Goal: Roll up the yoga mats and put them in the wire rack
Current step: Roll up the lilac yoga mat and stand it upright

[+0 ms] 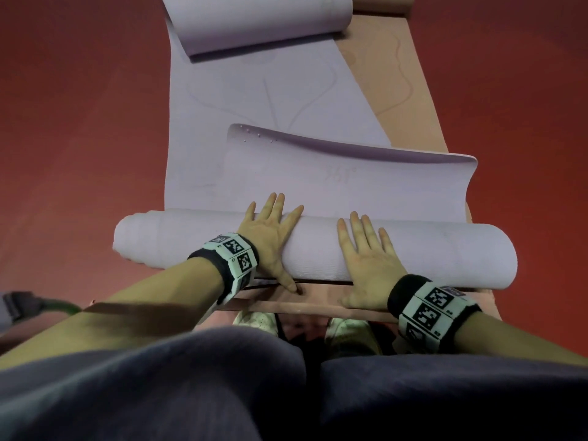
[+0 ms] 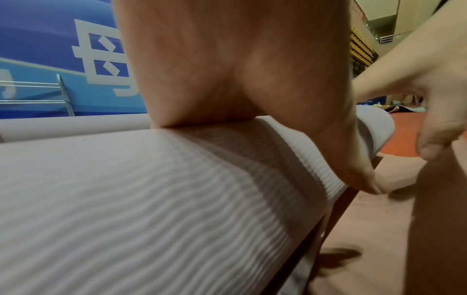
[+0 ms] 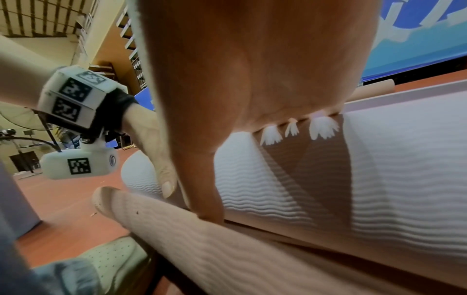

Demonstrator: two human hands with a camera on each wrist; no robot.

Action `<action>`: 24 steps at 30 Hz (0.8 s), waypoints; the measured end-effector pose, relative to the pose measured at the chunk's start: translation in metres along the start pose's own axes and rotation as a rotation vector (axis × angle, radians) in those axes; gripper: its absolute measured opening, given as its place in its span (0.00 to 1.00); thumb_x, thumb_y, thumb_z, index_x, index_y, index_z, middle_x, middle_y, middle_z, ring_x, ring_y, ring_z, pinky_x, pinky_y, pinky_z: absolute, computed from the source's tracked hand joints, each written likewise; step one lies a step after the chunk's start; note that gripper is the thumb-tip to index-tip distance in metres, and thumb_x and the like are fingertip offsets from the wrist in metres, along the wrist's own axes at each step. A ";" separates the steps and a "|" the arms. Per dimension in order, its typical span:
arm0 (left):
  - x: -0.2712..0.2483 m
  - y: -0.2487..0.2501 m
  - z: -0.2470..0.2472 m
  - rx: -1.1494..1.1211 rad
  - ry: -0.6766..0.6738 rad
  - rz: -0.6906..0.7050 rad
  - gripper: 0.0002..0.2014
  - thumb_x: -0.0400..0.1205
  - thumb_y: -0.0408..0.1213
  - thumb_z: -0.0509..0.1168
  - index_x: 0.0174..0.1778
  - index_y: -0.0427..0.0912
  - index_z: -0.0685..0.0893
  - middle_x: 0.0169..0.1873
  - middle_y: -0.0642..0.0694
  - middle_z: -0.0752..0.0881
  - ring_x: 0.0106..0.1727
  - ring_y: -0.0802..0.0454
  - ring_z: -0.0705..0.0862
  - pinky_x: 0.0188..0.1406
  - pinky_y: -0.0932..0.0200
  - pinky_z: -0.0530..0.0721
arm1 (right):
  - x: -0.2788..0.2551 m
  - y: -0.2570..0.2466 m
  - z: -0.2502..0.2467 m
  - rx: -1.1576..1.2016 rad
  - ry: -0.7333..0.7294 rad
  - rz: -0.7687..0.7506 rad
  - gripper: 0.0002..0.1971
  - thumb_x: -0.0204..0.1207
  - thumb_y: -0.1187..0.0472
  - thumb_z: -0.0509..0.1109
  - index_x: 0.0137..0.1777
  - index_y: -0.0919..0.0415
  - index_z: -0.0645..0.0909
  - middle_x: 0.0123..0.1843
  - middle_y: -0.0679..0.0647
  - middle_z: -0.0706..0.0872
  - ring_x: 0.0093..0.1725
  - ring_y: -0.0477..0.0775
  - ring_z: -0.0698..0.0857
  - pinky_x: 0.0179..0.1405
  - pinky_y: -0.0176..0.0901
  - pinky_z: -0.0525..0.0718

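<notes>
Foam, pale lilac and ribbed with fine wavy ridges, fills the space under your palms: the lilac mat (image 1: 318, 246) is partly rolled into a thick cylinder lying crosswise on the red floor (image 1: 79, 138) just in front of your knees. Your left hand (image 1: 270, 237) lies flat on top of the roll, fingers (image 1: 276, 205) straight and spread, reaching over its far side, with the thumb pointing down the near side. Your right hand (image 1: 366, 265) presses beside it, a short gap apart, fingers likewise straight and fanned across the curved surface, holding nothing.

Beyond the roll, the unrolled stretch of the mat runs away from you; one loose edge curls upward in a shallow wave, and the far end (image 1: 264, 23) folds back on itself in a soft loop. Under it, skewed to the right, lies a peach mat (image 1: 401, 90) of the same rippled texture, its near edge (image 3: 227, 249) curled up just below your thumbs. Your white perforated shoes (image 1: 254, 321) stand on it.
</notes>
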State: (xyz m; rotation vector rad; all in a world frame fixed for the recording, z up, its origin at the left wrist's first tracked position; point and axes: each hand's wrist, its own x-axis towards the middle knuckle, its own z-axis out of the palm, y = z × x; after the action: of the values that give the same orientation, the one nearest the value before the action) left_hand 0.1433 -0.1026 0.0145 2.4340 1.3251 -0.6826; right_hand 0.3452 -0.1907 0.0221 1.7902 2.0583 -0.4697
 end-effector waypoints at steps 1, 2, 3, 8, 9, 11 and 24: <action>0.002 0.000 0.001 0.000 0.009 -0.005 0.80 0.52 0.79 0.75 0.86 0.51 0.28 0.85 0.35 0.30 0.86 0.39 0.28 0.83 0.28 0.39 | 0.000 0.000 0.000 -0.002 -0.010 -0.001 0.69 0.65 0.43 0.78 0.82 0.59 0.21 0.83 0.62 0.21 0.83 0.64 0.25 0.84 0.64 0.35; 0.003 0.001 0.002 0.004 0.024 -0.013 0.80 0.52 0.79 0.74 0.85 0.51 0.27 0.85 0.35 0.29 0.86 0.38 0.28 0.83 0.27 0.39 | 0.001 0.001 -0.001 -0.001 -0.018 0.002 0.70 0.64 0.43 0.79 0.82 0.59 0.20 0.83 0.62 0.21 0.83 0.63 0.25 0.84 0.64 0.34; 0.004 0.001 0.002 0.011 0.039 -0.023 0.81 0.51 0.80 0.74 0.85 0.51 0.26 0.84 0.35 0.28 0.85 0.38 0.28 0.82 0.26 0.38 | 0.003 0.001 -0.002 0.000 -0.024 0.007 0.71 0.63 0.43 0.80 0.82 0.59 0.20 0.83 0.62 0.21 0.83 0.63 0.25 0.83 0.64 0.34; 0.003 0.004 0.004 0.036 0.082 -0.047 0.80 0.54 0.79 0.73 0.83 0.49 0.23 0.83 0.36 0.25 0.85 0.35 0.27 0.81 0.24 0.38 | 0.022 0.007 -0.017 -0.022 -0.081 0.022 0.74 0.60 0.42 0.82 0.83 0.58 0.21 0.84 0.62 0.23 0.84 0.64 0.27 0.84 0.65 0.36; 0.002 0.005 0.004 0.040 0.088 -0.048 0.80 0.55 0.79 0.73 0.83 0.48 0.23 0.83 0.36 0.25 0.85 0.35 0.27 0.81 0.24 0.38 | 0.026 0.009 -0.021 -0.026 -0.090 0.023 0.75 0.59 0.41 0.83 0.83 0.58 0.22 0.84 0.62 0.23 0.84 0.64 0.28 0.84 0.65 0.36; -0.001 0.006 0.007 0.042 0.100 -0.053 0.79 0.56 0.78 0.74 0.83 0.46 0.23 0.83 0.36 0.25 0.85 0.35 0.27 0.81 0.25 0.37 | 0.035 0.011 -0.026 -0.028 -0.096 0.031 0.75 0.59 0.41 0.84 0.83 0.57 0.23 0.85 0.62 0.25 0.85 0.63 0.29 0.84 0.64 0.37; -0.003 0.004 0.020 0.073 0.157 -0.050 0.79 0.59 0.78 0.72 0.79 0.44 0.17 0.82 0.34 0.24 0.84 0.34 0.26 0.81 0.25 0.36 | 0.057 0.011 -0.034 -0.010 -0.060 0.103 0.72 0.62 0.49 0.84 0.84 0.56 0.24 0.86 0.62 0.27 0.86 0.63 0.31 0.84 0.64 0.37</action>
State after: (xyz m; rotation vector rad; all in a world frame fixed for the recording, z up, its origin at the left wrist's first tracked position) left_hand 0.1403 -0.1159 -0.0006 2.5664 1.4488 -0.5717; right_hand 0.3468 -0.1237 0.0237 1.8433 1.9152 -0.4769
